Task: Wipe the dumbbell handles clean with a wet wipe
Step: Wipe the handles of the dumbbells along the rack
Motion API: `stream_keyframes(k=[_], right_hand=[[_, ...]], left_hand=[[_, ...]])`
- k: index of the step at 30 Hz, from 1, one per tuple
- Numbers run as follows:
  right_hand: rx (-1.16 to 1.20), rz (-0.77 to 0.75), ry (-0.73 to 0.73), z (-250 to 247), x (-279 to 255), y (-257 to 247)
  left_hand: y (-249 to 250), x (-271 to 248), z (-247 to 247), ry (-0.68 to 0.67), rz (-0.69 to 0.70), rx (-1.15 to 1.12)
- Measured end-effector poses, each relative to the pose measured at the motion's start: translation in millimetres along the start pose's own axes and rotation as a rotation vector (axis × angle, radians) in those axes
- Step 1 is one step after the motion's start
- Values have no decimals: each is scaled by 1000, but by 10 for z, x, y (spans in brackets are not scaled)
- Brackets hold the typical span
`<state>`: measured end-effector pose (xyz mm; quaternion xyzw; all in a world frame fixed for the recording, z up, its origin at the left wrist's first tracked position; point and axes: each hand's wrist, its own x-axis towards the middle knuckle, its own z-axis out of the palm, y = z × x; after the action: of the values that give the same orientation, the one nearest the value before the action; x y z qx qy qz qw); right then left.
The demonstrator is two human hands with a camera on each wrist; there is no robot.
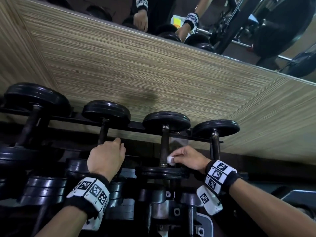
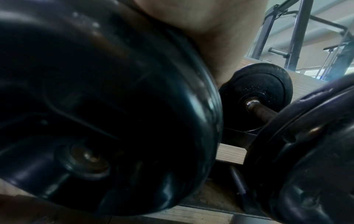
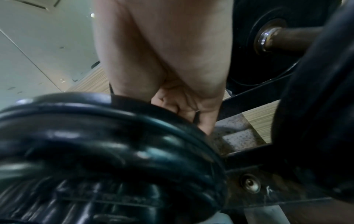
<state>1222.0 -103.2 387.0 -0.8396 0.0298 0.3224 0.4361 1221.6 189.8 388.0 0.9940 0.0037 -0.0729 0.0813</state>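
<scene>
Fingers (image 1: 177, 155) of the right hand (image 1: 188, 159) pinch a small folded white wipe (image 1: 170, 159) and hold it against the near end of a dark handle (image 1: 164, 146), just above the near black plate (image 1: 162, 172) of that dumbbell. This dumbbell lies on a black rack (image 1: 136, 129), third from the left in the top row of four, its far plate (image 1: 166, 121) close to the wood-grain wall (image 1: 136, 69). The left hand (image 1: 106, 158) is over the next handle (image 1: 103, 132) to the left, fingers curled down around or onto its near part; from where the head camera looks I cannot tell for sure whether they truly grip it. Both wrists wear black bands with white checkered marker blocks (image 1: 218, 175). Further dumbbells sit at each end of the row, the far-left one (image 1: 34, 103) the largest, and more plates are stacked on the lower tier (image 1: 46, 189). A mirror (image 1: 222, 23) above the wall panel reflects both hands and other gym gear. The right wrist view shows the palm (image 3: 172, 60) and curled fingers behind a blurred plate (image 3: 95, 151), with the wipe hidden there.
</scene>
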Motion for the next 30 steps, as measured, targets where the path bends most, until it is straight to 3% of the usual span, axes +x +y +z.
stream_keyframes(k=[4,7,10,16,18,22,24,27,30], right_hand=[[155,-39,323,-50,188,-211],[89,-132,473,-121,270,-343],[24,-127,427,-65,214,-291],[-1,4,51,96,-141,-77],[-36,-20,78,41,-123,-130],[-200,-193,465,-65,41,-275],[-251,-235,533,-69,114,-329],[-388,-234,480,-66,139,-310],[-436,-241,294,-47,18,-252]], left_hand=[[-8,-12,-3,11,13,9],[-26,-19,8,15,25,18],[-22,-13,20,19,29,22],[-14,1,37,12,23,39],[-15,-3,31,10,29,48],[-13,-9,14,8,34,45],[-17,-16,18,11,37,35],[-31,-19,28,14,38,32],[-29,-15,43,15,41,38]])
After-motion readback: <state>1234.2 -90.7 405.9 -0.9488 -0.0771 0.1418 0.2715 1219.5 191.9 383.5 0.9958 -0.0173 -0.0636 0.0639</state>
